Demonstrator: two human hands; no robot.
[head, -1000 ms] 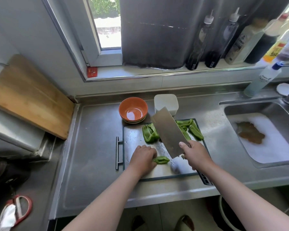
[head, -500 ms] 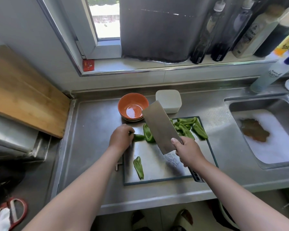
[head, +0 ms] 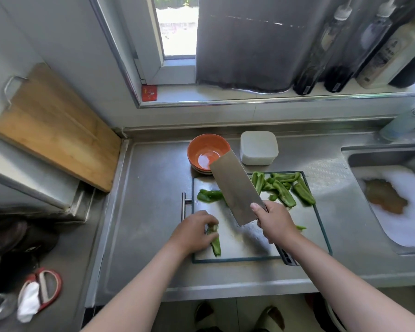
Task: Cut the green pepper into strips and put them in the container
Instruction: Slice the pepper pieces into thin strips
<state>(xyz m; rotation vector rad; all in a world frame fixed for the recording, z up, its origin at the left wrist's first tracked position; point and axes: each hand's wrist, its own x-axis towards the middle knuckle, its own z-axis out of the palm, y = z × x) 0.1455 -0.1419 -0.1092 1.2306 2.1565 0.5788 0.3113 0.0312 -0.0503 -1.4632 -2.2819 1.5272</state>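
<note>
Your left hand (head: 197,232) pinches a glossy green pepper strip (head: 215,244) on the wet steel cutting board (head: 307,226).
Your right hand (head: 276,224) wraps round the handle of the cleaver (head: 235,188), its broad rectangular blade tilted up just right of that strip. A curled pepper piece (head: 210,195) lies beyond your left hand, a heap of long strips (head: 283,188) beyond your right. Past the blade's tip sit a round orange bowl (head: 206,152) and the white rounded-square container (head: 259,147).
</note>
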